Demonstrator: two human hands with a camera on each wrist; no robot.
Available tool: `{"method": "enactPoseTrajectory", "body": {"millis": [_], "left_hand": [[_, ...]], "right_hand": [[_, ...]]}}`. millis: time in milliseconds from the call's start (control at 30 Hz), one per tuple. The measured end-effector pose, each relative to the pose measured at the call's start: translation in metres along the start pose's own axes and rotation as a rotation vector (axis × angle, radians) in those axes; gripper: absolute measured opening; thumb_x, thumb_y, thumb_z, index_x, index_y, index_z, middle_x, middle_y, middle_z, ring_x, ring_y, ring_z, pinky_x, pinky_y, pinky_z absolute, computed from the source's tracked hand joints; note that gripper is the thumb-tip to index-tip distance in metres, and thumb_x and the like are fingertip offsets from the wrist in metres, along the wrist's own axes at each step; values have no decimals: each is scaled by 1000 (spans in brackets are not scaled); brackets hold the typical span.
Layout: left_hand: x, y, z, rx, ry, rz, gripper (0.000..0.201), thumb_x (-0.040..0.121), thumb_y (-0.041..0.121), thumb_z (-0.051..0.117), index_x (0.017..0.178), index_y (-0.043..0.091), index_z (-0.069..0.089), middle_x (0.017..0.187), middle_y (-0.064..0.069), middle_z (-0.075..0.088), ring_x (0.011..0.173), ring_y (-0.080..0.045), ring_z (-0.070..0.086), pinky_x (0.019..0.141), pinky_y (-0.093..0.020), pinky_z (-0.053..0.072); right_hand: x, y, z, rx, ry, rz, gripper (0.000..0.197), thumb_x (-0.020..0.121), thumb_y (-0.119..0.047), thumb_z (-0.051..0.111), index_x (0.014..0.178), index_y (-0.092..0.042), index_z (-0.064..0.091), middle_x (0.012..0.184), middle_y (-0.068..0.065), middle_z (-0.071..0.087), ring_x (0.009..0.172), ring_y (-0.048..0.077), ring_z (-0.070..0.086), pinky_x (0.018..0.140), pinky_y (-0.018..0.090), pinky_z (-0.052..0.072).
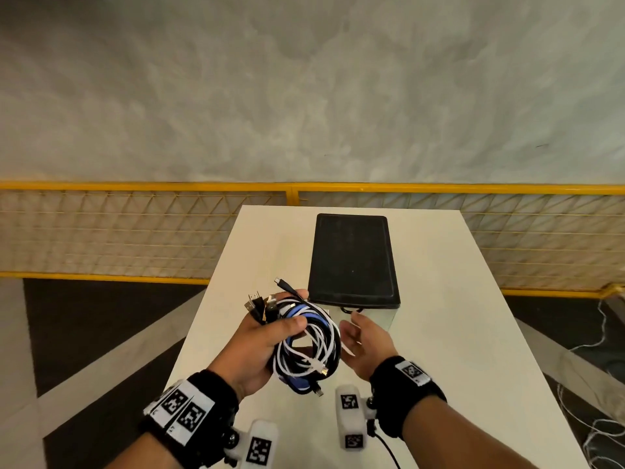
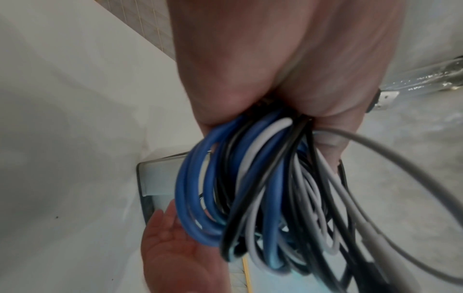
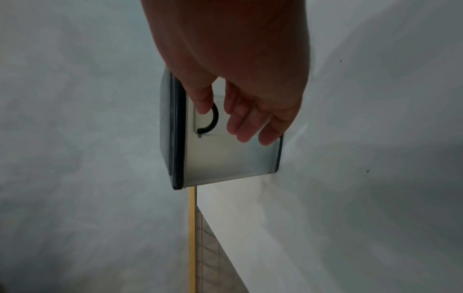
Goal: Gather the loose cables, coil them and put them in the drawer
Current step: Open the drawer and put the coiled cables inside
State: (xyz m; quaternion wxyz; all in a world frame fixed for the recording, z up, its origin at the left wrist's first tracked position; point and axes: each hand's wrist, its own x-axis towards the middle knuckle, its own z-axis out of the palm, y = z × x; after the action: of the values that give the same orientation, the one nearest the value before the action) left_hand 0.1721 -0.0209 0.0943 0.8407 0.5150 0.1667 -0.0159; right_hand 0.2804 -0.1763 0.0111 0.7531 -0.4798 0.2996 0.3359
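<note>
My left hand point(image 1: 267, 336) grips a coiled bundle of white, blue and black cables point(image 1: 309, 350), held above the white table point(image 1: 456, 316); the plugs stick out past my fingers. The left wrist view shows the same cables point(image 2: 263, 198) hanging from my closed fist. My right hand point(image 1: 363, 336) is open, fingers relaxed, just right of the bundle and in front of the drawer box point(image 1: 353, 258). In the right wrist view the right hand point(image 3: 240, 123) hovers before the closed drawer front point(image 3: 225, 158), near its black handle point(image 3: 210, 121) without holding it.
The drawer box has a black top and a pale front and stands mid-table. A yellow mesh fence point(image 1: 135, 231) runs behind the table. Loose white cords point(image 1: 595, 418) lie on the floor at the right.
</note>
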Motion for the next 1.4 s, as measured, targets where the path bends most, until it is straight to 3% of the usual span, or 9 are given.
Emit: {"method": "enactPoseTrajectory", "body": {"millis": [167, 333, 633, 867, 1033, 1133, 1233, 1333, 1400], "left_hand": [[-4, -4, -1, -12, 13, -21, 43, 76, 1, 68, 119, 10, 68, 108, -23, 71, 100, -36, 69, 87, -47, 58], [-5, -1, -5, 14, -5, -25, 44, 75, 0, 70, 118, 10, 67, 105, -20, 72, 97, -32, 71, 84, -43, 59], [3, 7, -9, 108, -8, -25, 37, 85, -7, 63, 116, 12, 70, 101, -15, 75, 93, -27, 72, 78, -36, 60], [10, 10, -4, 153, -33, -36, 36, 89, -7, 58, 116, 14, 68, 100, -11, 76, 93, -24, 72, 76, -34, 59], [11, 12, 2, 193, -24, -73, 35, 89, -6, 60, 119, 10, 67, 106, -16, 73, 97, -29, 70, 85, -39, 58], [31, 4, 12, 300, -58, -183, 31, 86, -6, 63, 116, 3, 67, 107, -21, 73, 91, -30, 71, 82, -39, 59], [58, -15, 31, 452, -110, -466, 18, 85, -3, 67, 102, -6, 67, 95, -24, 74, 75, -31, 73, 82, -46, 59], [84, -34, 47, 596, -191, -801, 12, 89, 10, 65, 87, -2, 69, 75, -17, 75, 74, -29, 70, 94, -49, 53], [98, -42, 58, 648, -226, -913, 17, 92, 14, 62, 82, 2, 69, 70, -14, 75, 70, -27, 71, 88, -46, 55]], "right_hand": [[8, 2, 17, 104, 1, 46, 28, 92, -28, 63, 115, -13, 64, 108, 3, 71, 112, 26, 64, 104, 50, 43], [8, 12, 12, 54, 42, -2, 26, 88, -34, 64, 108, -17, 65, 91, 2, 68, 89, 21, 64, 96, 47, 48], [-40, 41, -30, -212, 27, 46, 11, 84, -25, 62, 89, -17, 68, 79, 2, 67, 79, 21, 63, 74, 35, 44], [-78, 67, -56, -319, -35, 115, 17, 81, -27, 68, 95, -17, 69, 79, 3, 70, 73, 19, 64, 69, 32, 42], [-89, 68, -66, -377, -58, 186, 17, 81, -27, 69, 95, -18, 71, 84, 2, 73, 75, 18, 66, 75, 33, 42], [-90, 66, -69, -403, -54, 201, 14, 79, -29, 70, 88, -18, 71, 85, 2, 73, 75, 19, 66, 75, 33, 42], [-91, 64, -69, -415, -64, 212, 14, 80, -31, 70, 88, -19, 73, 85, 3, 74, 77, 20, 66, 77, 34, 42], [-92, 63, -72, -411, -91, 229, 20, 80, -30, 70, 94, -17, 74, 84, 4, 73, 76, 22, 65, 71, 32, 40], [-91, 59, -76, -407, -105, 236, 26, 78, -31, 72, 98, -16, 75, 85, 6, 73, 77, 23, 64, 69, 31, 39]]}}
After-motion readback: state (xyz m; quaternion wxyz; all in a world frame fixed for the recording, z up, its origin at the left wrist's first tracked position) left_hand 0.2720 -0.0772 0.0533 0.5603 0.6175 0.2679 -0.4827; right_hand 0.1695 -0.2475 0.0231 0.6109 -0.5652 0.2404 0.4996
